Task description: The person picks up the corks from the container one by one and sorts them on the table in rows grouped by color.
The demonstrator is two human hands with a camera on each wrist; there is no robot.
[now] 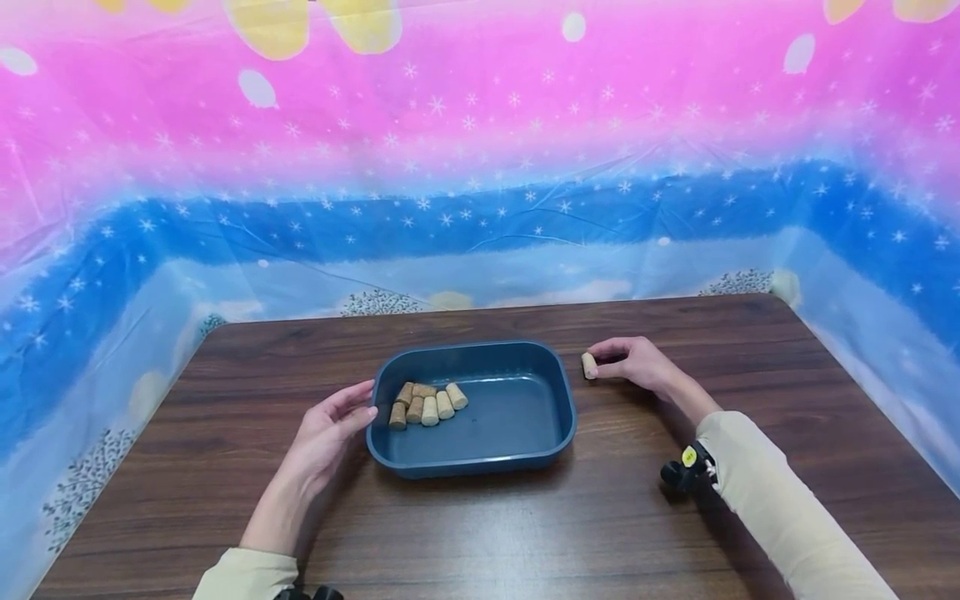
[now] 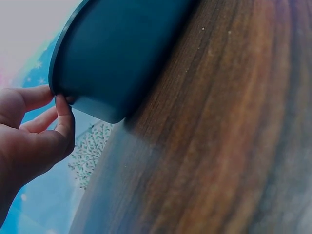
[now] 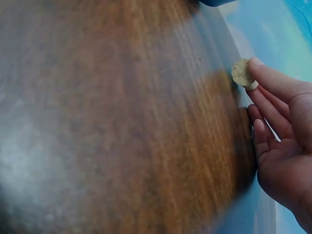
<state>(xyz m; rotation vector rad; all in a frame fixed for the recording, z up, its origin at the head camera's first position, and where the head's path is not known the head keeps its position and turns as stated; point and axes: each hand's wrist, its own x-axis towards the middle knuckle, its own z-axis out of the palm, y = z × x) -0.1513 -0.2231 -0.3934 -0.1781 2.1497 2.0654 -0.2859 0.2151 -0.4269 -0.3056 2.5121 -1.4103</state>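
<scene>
The right hand (image 1: 637,363) pinches a cork (image 1: 589,365) on the table (image 1: 525,533), just right of the tray (image 1: 555,392). The left hand (image 1: 330,429), fingers relaxed, touches the tray's left rim. Six corks (image 1: 427,404) lie inside.

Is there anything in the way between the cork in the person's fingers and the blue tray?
Nothing visible blocks it. The right hand pinches the cork just right of the blue tray, with only bare table between them. The tray's raised rim is the one thing to clear. The left hand touches the far, left rim.
</scene>
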